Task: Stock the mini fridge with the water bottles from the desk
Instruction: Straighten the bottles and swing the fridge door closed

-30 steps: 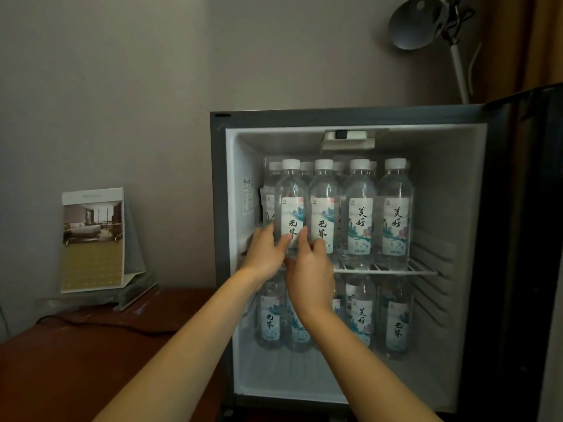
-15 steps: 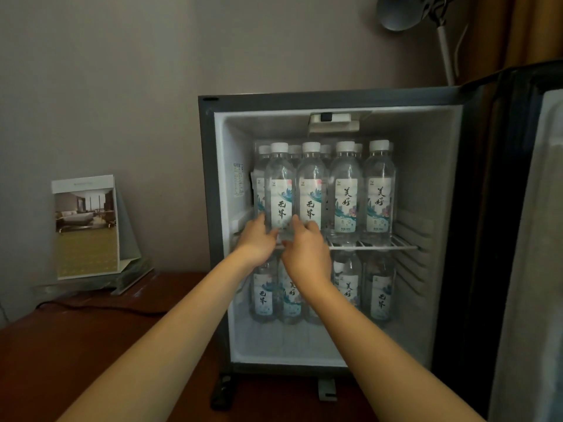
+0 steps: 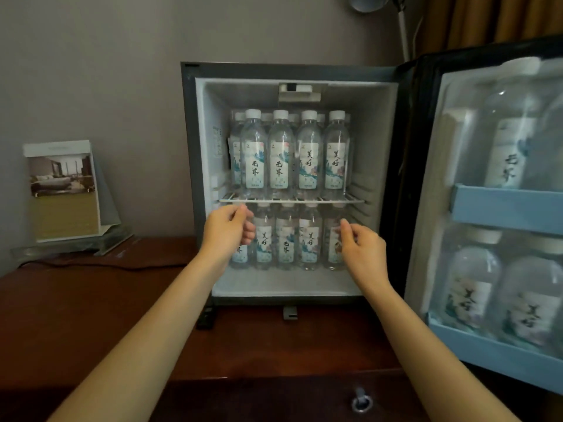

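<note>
The mini fridge (image 3: 190, 147) stands open on the dark wooden desk (image 3: 91, 315). Several labelled water bottles (image 3: 280, 153) fill the wire shelf (image 3: 292, 200), and more bottles (image 3: 286, 239) stand on the fridge floor below. The open door (image 3: 499, 208) at the right holds bottles (image 3: 469, 287) in its blue racks. My left hand (image 3: 227, 231) hovers in front of the lower left bottles, fingers loosely curled, holding nothing. My right hand (image 3: 362, 246) hangs before the lower right bottles, also loosely curled and empty.
A standing card with a room photo (image 3: 62, 190) sits on a clear stand at the desk's left, with a dark cable (image 3: 100, 264) trailing from it. A lamp stem (image 3: 403, 28) rises behind the fridge. A drawer keyhole (image 3: 361, 402) shows at the desk front.
Both hands have come off the upper-shelf bottles, dropped below the shelf and drawn apart. The view has pulled back, bringing the open door and its bottles into sight.
</note>
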A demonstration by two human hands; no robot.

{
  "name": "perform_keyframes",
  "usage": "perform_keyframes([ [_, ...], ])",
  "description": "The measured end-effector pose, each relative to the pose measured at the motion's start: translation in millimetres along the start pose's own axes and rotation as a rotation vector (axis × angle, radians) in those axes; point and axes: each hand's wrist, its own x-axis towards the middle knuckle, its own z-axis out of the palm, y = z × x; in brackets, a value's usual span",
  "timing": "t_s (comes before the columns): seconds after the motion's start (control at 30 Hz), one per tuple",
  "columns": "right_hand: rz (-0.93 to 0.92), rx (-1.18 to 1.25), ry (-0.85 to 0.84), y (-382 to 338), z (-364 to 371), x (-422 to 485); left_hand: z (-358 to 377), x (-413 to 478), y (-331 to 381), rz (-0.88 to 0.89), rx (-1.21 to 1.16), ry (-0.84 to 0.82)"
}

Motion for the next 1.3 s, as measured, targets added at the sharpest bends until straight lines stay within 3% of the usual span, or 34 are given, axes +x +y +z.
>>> perform_keyframes([
  [0.3,0.006,0.126,0.151,27,-97,-44,67,-77,3,-0.061,0.02,-0.263],
  [0.47,-0.118,0.008,0.28,38,-149,-56,99,-110,5,-0.091,0.029,-0.422],
  [0.67,-0.364,-0.27,0.683,42,-211,-65,127,-124,14,-0.068,-0.01,-0.524],
  [0.77,-0.242,-0.309,0.888,76,-262,-50,135,-125,20,-0.043,-0.031,-0.574],
  [0.93,0.057,-0.338,0.799,115,-318,-24,143,-126,23,-0.034,-0.04,-0.629],
  [1.07,0.046,-0.167,0.654,103,-303,-29,157,-135,26,-0.019,-0.073,-0.633],
  [1.3,0.103,-0.013,0.69,107,-300,-28,168,-151,32,0.001,-0.086,-0.698],
])
